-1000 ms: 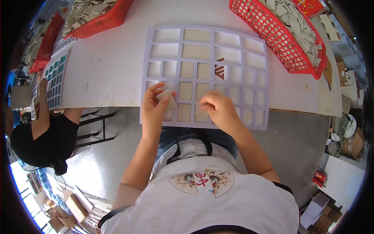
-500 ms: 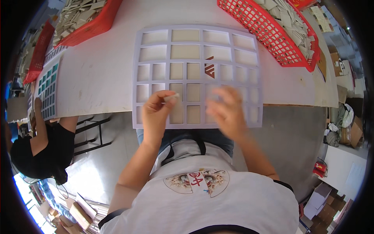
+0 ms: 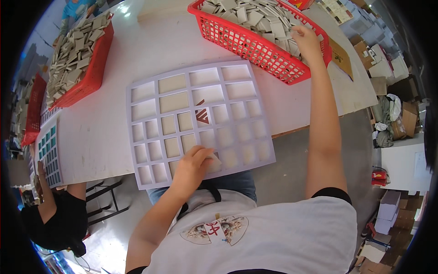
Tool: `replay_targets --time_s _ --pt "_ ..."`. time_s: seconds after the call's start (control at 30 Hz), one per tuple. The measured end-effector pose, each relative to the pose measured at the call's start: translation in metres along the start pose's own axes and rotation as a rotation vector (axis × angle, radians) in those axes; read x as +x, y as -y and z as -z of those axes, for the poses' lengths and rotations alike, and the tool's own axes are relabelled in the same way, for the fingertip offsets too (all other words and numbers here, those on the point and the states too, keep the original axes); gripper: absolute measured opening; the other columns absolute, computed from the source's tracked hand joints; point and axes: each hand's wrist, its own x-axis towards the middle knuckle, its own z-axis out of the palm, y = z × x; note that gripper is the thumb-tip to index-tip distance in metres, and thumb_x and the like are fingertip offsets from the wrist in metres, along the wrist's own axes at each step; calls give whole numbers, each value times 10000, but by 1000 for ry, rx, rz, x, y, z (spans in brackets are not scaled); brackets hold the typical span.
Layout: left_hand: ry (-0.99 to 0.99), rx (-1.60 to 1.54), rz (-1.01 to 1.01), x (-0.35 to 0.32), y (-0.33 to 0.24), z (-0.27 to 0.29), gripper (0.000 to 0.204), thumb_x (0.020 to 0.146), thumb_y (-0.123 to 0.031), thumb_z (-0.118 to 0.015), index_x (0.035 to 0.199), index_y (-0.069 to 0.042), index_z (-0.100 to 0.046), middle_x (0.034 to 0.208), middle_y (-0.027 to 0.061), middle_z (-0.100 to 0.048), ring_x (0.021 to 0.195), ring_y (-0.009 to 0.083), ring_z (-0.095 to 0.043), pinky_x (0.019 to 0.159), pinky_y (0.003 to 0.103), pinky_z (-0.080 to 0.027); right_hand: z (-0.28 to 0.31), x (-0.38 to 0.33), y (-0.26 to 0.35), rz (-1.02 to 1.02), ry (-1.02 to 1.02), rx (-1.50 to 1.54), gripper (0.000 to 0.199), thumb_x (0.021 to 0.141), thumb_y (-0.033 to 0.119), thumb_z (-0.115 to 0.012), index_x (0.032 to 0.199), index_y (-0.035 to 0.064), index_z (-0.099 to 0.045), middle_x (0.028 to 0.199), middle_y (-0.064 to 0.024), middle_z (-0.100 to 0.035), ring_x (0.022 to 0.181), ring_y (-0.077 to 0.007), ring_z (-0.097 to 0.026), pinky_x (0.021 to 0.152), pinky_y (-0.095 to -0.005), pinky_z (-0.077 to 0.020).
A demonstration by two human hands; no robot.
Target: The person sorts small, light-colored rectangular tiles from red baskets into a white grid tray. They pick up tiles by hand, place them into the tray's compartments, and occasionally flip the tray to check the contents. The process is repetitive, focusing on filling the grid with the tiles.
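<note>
In front of me a pale lilac tray (image 3: 152, 111) with rectangular compartments lies at a slant on the table. Beige tiles (image 3: 174, 102) fill several of its compartments; others show a white bottom. My left hand (image 3: 189, 170) is over the near part of the tray, its fingers closed around a pale tile (image 3: 214, 163) by its edge. Far to the right, my right hand (image 3: 306, 40) reaches into a red plastic basket (image 3: 255, 48) heaped with loose tiles (image 3: 255, 17). Its fingers are bent together among the tiles; what they grip is hidden.
A second red basket (image 3: 96, 75) of tiles stands at the far left. Beyond it is a smaller tray (image 3: 52, 150) with green pieces, where a person in black (image 3: 59, 212) sits. Another person in blue (image 3: 75, 9) is at the back. Brown cardboard (image 3: 341, 58) lies right of the near basket.
My right hand has gone from over the tray to the basket at the far right. My left hand still holds a pale piece. The view has turned, so the tray appears slanted and farther left.
</note>
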Motion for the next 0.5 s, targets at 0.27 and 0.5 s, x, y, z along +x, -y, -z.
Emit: replay_targets --time_s 0.27,0.5 --pt "113 241 -66 -7 -11 -7 533 751 -116 -762 1247 -15 -594 1247 138 -535 1146 348 -495 939 429 -439 -8 6 109 -318 220 -372 450 823 273 -674 1202 37 -618 1177 -226 -634 1124 -323 -599 976 -402 -456" --pt "177 581 -259 -40 11 -10 627 747 -227 -768 1309 -46 -556 1445 91 -466 1367 326 -384 1122 467 -332 -28 2 85 -202 -177 -45 353 817 128 -614 1166 78 -645 1190 -220 -640 1113 -373 -610 960 -441 -463"
